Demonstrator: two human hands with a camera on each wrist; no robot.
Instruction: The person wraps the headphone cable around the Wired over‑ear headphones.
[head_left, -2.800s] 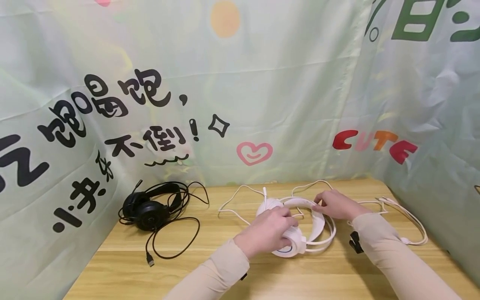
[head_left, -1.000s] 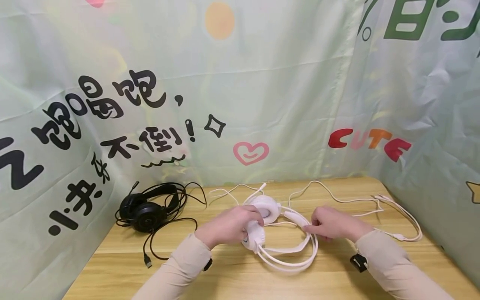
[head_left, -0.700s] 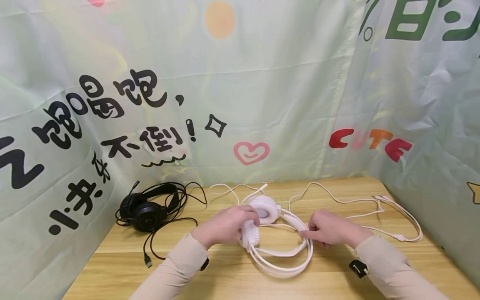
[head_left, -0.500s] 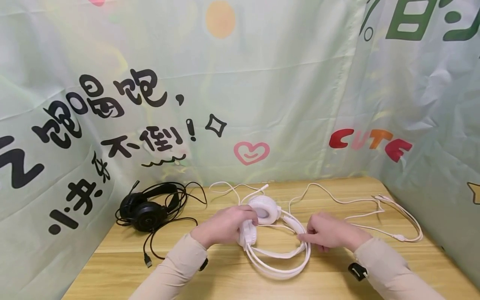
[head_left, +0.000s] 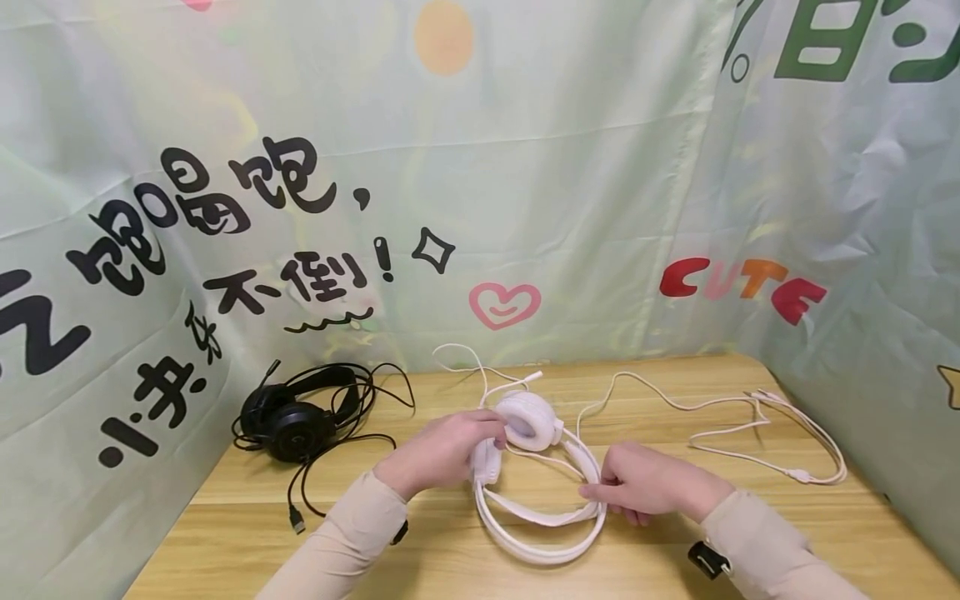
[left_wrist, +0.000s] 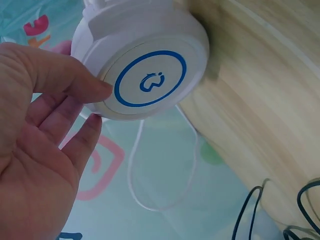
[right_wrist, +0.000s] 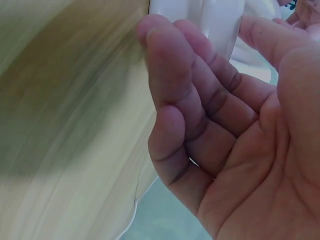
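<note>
A white headset (head_left: 525, 546) lies tilted at the middle of the table, its headband arching toward me and its far ear cup (head_left: 527, 419) facing up. My left hand (head_left: 447, 450) grips the near ear cup (left_wrist: 150, 82), which bears a blue ring and logo in the left wrist view; the thumb presses its outer face and the fingers reach behind. At the right of the headband, my right hand (head_left: 648, 482) pinches the band between thumb and curled fingers, as the right wrist view (right_wrist: 215, 110) shows. The white microphone boom (head_left: 525, 380) points back and right.
A black headset (head_left: 300, 429) with a coiled cable and USB plug (head_left: 297, 522) sits on the wooden table (head_left: 247, 550) at left. The white cable (head_left: 825, 437) runs to the right side. Printed fabric (head_left: 585, 208) walls the back and sides.
The white headset has been turned so its headband swings toward me, and has shifted left. Both hands have moved along with it, keeping hold; the black headset stays put.
</note>
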